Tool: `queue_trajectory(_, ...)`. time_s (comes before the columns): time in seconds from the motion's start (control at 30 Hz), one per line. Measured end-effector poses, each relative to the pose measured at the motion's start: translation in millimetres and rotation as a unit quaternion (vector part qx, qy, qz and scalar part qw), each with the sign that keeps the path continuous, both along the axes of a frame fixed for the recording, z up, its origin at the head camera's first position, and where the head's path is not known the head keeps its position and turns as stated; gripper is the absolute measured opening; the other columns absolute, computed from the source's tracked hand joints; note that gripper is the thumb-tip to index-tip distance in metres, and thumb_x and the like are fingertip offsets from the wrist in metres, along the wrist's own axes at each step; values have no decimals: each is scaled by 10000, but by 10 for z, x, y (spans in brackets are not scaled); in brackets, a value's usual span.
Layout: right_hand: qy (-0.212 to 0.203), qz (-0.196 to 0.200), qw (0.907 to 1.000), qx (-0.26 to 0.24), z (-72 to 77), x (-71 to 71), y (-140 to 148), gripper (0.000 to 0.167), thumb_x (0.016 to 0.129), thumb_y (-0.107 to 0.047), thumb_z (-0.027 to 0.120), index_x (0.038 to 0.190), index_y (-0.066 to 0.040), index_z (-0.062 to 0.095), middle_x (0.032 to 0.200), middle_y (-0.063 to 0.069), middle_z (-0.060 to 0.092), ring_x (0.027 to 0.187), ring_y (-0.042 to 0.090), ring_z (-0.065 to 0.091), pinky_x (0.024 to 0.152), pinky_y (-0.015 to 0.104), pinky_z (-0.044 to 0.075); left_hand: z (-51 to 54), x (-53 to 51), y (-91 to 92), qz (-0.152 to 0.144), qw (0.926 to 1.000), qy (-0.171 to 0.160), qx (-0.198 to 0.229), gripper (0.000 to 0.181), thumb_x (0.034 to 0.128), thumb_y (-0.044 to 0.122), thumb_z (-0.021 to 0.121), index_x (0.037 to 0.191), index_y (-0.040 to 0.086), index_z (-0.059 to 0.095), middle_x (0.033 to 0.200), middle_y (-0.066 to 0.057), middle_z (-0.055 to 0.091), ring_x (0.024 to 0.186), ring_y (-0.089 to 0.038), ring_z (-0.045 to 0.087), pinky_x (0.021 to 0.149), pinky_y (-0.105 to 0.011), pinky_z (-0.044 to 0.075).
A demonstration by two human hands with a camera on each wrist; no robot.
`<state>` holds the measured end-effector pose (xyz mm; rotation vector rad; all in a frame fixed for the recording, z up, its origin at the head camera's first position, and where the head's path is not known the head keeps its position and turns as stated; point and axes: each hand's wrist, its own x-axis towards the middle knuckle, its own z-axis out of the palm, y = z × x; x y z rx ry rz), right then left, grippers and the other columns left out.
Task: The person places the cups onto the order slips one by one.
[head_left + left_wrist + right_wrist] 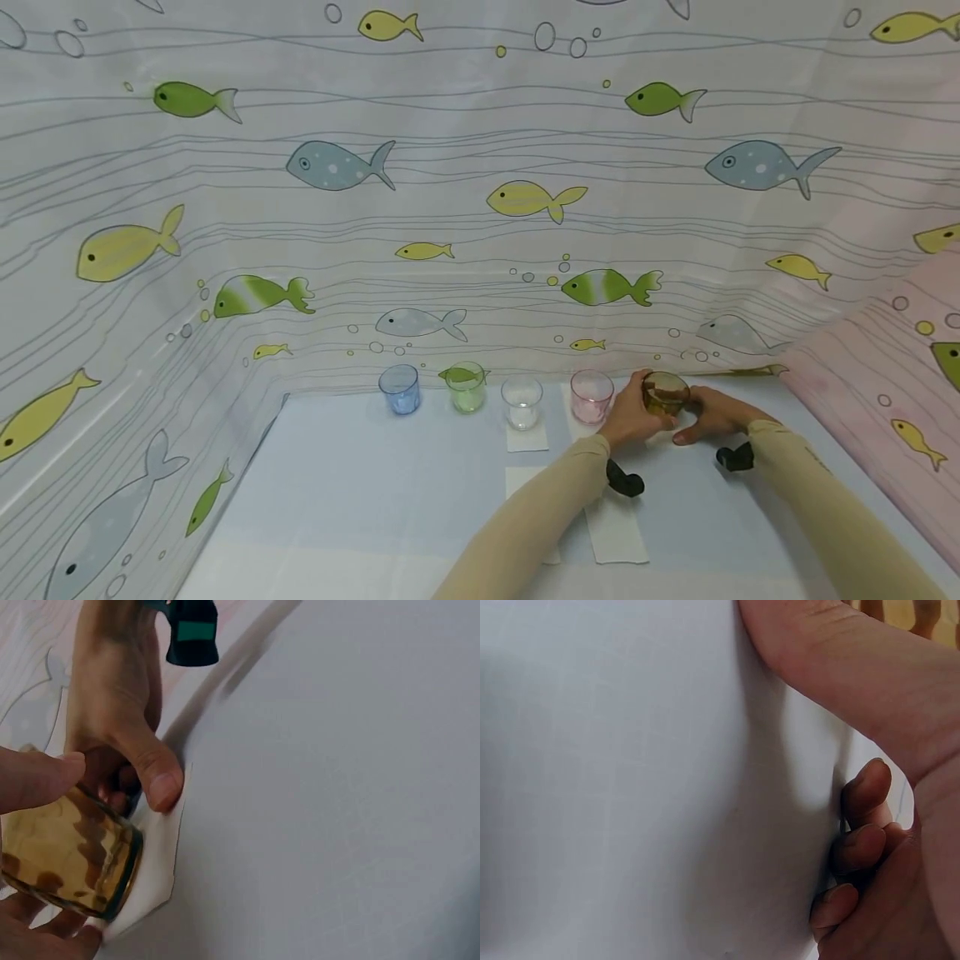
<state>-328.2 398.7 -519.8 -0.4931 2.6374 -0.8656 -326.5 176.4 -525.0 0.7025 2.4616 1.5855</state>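
Note:
My left hand (pixel 632 418) grips an amber glass (pixel 666 393) at the right end of a row of glasses. In the left wrist view its thumb and fingers lie around the patterned amber wall. Just right of the glass is my right hand (pixel 722 411), fingers loosely bent and thumb apart from them. That thumb touches a white paper strip (pixel 159 859) by the glass's base. Whether the glass rests on the strip or hangs slightly above it, I cannot tell. To the left stands a pink glass (pixel 592 400), nearest to my left hand.
A clear glass (pixel 522 404), a green glass (pixel 467 393) and a blue glass (pixel 400 392) continue the row leftward. More white strips (pixel 617 535) lie on the pale table (pixel 360 492). A fish-patterned curtain (pixel 450 208) rises behind the glasses and along the sides.

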Motion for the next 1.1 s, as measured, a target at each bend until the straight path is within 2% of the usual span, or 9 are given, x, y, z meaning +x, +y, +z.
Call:
queue_trajectory(0.1, -25, -9, 10000, 67, -7, -23, 5, 928, 788, -348, 954, 1477, 104, 527, 1503, 372, 527, 1426, 588, 450, 1152, 744, 385, 37, 16, 12, 46, 9997, 222, -92, 1019, 807, 201, 905, 1635, 90, 320, 1529, -59, 564, 1388, -121, 545, 1186, -235, 428)
queue_trajectory(0.23, -23, 17, 10000, 59, -20, -23, 9, 987, 785, -359, 953, 1551, 42, 475, 1534, 375, 489, 1434, 602, 426, 1153, 756, 371, 107, 52, 12, 85, 9981, 567, -208, 1064, 832, 247, 880, 1663, 80, 238, 1656, -107, 415, 1515, -149, 415, 1262, -295, 370)
queue_trajectory(0.3, -47, -60, 9999, 129, -9, -21, 6, 1012, 780, -367, 955, 1568, 22, 455, 1531, 380, 487, 1420, 612, 431, 1145, 772, 360, 171, 76, -1, 113, 9968, 730, -298, 1061, 849, 279, 860, 1671, 106, 212, 1708, -87, 337, 1576, -176, 336, 1285, -322, 346)
queue_trajectory(0.43, -125, -397, 9982, 440, 9, -23, -4, 968, 760, -407, 965, 1479, 77, 534, 1458, 385, 550, 1365, 611, 475, 1127, 780, 363, 336, 135, -45, 116, 9946, 1003, -258, 1052, 864, 286, 839, 1678, 127, 193, 1748, -33, 258, 1634, -198, 222, 1313, -350, 305)
queue_trajectory(0.6, -139, -548, 9964, 631, 4, -35, 6, 876, 768, -443, 955, 1332, 117, 587, 1424, 414, 548, 1362, 617, 473, 1140, 755, 380, 607, 176, -163, -29, 9906, 1369, -21, 994, 877, 268, 822, 1664, 109, 237, 1720, -65, 319, 1590, -187, 327, 1293, -317, 330)
queue_trajectory(0.8, 65, -453, 9978, 481, -14, -10, 28, 873, 809, -421, 930, 1343, 153, 545, 1370, 434, 560, 1309, 632, 508, 1087, 740, 443, 874, 207, -550, -504, 9861, 1416, 712, 861, 937, 159, 797, 1638, 64, 306, 1682, -106, 400, 1548, -187, 418, 1245, -234, 381)
queue_trajectory(0.9, 165, -391, 9984, 376, -20, 25, 43, 870, 828, -414, 916, 1353, 161, 528, 1367, 437, 557, 1300, 635, 509, 1073, 740, 451, 955, 228, -821, -795, 9803, 1307, 1252, 773, 945, 61, 771, 1598, 12, 362, 1650, -147, 444, 1539, -237, 445, 1249, -265, 394)
queue_trajectory(1.0, 274, -406, 9982, 347, -34, 60, 69, 814, 835, -412, 909, 1323, 136, 558, 1300, 362, 616, 1178, 522, 599, 1007, 630, 531, 1010, 236, -1103, -890, 9721, 1252, 1774, 717, 930, -15, 759, 1556, -29, 411, 1599, -206, 486, 1501, -354, 482, 1252, -370, 422)
queue_trajectory(1.1, 408, -468, 9976, 295, -53, 78, 103, 730, 850, -391, 898, 1309, 94, 604, 1222, 226, 664, 1085, 327, 597, 921, 435, 535, 1049, 212, -1368, -782, 9620, 1339, 2246, 688, 918, -71, 741, 1528, -75, 422, 1565, -280, 486, 1467, -467, 475, 1244, -496, 427)
